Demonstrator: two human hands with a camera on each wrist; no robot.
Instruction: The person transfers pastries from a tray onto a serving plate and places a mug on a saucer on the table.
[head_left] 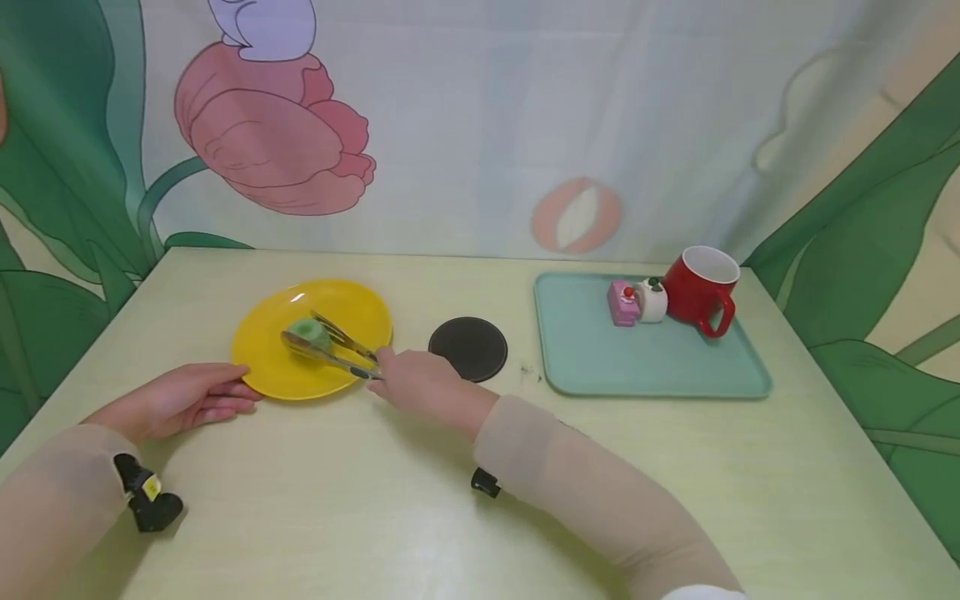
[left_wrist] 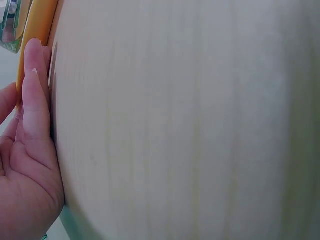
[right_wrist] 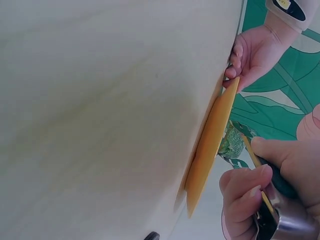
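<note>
In the head view, my left hand (head_left: 191, 398) pinches the near-left rim of a yellow plate (head_left: 358, 307), thumb above and fingers below. The left wrist view shows those fingers (left_wrist: 36, 105) lying low along the tabletop, under the plate's edge. My right hand (head_left: 423, 385) grips metal tongs (head_left: 347, 360), reaching in over the plate from the right. Between the tongs' tips sits a small round green piece, like a toy cake (head_left: 311, 332), over the plate. From the right wrist view, thumb and fingers close round the tongs' handles (right_wrist: 295, 215).
A black round coaster (head_left: 468, 348) lies right of the plate. Farther right is a light-green tray (head_left: 637, 371) holding a red mug (head_left: 686, 292), a pink toy cake (head_left: 622, 304) and a white toy cake roll (head_left: 652, 302). A printed curtain (head_left: 450, 125) hangs behind the table.
</note>
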